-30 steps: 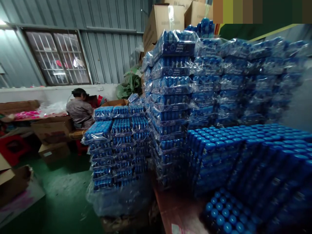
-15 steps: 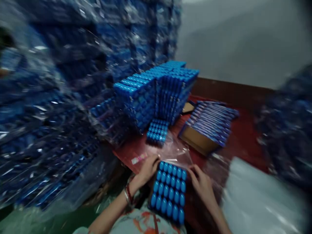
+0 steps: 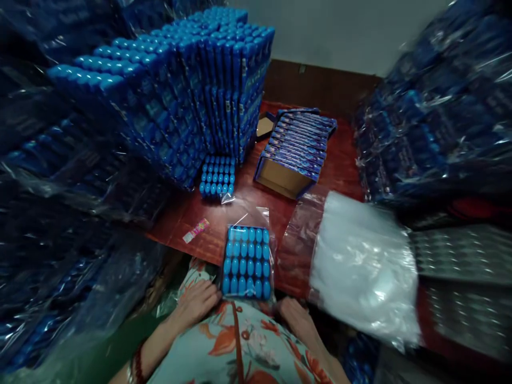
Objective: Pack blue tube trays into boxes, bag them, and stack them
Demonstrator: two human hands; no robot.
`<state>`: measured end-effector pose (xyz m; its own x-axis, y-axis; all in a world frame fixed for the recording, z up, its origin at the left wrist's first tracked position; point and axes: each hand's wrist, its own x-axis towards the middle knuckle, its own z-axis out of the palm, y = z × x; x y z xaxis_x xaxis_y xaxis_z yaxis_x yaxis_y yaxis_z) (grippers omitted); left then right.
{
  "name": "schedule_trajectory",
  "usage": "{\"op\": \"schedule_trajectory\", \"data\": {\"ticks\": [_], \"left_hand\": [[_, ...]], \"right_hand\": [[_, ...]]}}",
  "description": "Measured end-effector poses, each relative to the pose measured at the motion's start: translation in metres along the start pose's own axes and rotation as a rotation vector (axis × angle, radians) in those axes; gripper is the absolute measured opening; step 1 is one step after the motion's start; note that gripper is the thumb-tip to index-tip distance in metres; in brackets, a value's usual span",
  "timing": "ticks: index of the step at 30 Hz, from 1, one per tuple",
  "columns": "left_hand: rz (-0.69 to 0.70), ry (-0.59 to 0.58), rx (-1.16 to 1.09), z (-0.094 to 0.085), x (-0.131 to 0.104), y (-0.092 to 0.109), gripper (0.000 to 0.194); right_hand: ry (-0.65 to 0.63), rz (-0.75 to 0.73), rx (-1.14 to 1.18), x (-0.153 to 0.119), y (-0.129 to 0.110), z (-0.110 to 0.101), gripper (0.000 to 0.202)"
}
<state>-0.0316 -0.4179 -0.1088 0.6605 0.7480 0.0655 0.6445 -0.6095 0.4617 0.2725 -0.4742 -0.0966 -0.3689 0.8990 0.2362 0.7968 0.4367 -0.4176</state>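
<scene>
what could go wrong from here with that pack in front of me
The front pack of blue-topped containers reaches past the near edge of the red table, so it could tip off if your left hand and right hand don't steady it. The loose clear film around it might snag or tear. The tall blue stack behind could topple if bumped.

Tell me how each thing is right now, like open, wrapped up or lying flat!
Near blue tray: tops up, covered by clear plastic
Far blue tray: on the table, tops up
Tall blue stack: standing, tops up
Box row: packed together, front box open
Pale plastic pile: lying flat
Pink strip: lying flat
Right-side packs: wrapped in shiny plastic, piled up
Left hand: by the tray's near left corner, grip unclear
Right hand: by its near right corner, grip unclear
</scene>
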Motion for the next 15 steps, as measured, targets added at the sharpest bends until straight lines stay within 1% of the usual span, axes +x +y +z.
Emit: {"op": "schedule_trajectory", "data": {"ticks": [2,4,5,6,7,8,10,11,12,15], "left_hand": [[0.003,-0.014,0.02,0.004,-0.013,0.001,0.029],[-0.081,-0.004,0.041,0.002,-0.011,0.002,0.021],[-0.147,-0.015,0.059,0.0,-0.006,0.002,0.023],[-0.205,-0.046,0.079,-0.004,0.001,0.003,0.032],[-0.243,-0.09,0.097,-0.007,0.01,0.004,0.038],[-0.263,-0.141,0.107,-0.01,0.019,0.005,0.038],[-0.263,-0.226,0.095,-0.014,0.037,0.006,0.021],[-0.257,-0.246,0.083,-0.015,0.046,0.006,0.014],[-0.255,-0.245,0.078,-0.016,0.053,0.005,0.013],[-0.232,-0.181,0.116,-0.021,0.069,0.002,0.024]], "right_hand": [[-0.069,-0.032,-0.016,-0.01,-0.001,-0.001,0.023],[-0.074,-0.04,-0.067,-0.008,0.001,-0.001,0.021],[-0.066,-0.029,-0.115,-0.003,0.002,-0.001,0.026],[-0.063,-0.017,-0.166,0.004,0.004,-0.001,0.031],[-0.067,-0.007,-0.207,0.013,0.005,0.001,0.033],[-0.068,0.004,-0.234,0.023,0.006,0.002,0.03],[-0.043,0.001,-0.257,0.043,0.009,0.005,0.019],[-0.017,-0.019,-0.257,0.052,0.01,0.006,0.019],[0.017,-0.038,-0.259,0.061,0.01,0.006,0.022],[0.112,-0.08,-0.243,0.08,0.011,0.002,0.03]]}}
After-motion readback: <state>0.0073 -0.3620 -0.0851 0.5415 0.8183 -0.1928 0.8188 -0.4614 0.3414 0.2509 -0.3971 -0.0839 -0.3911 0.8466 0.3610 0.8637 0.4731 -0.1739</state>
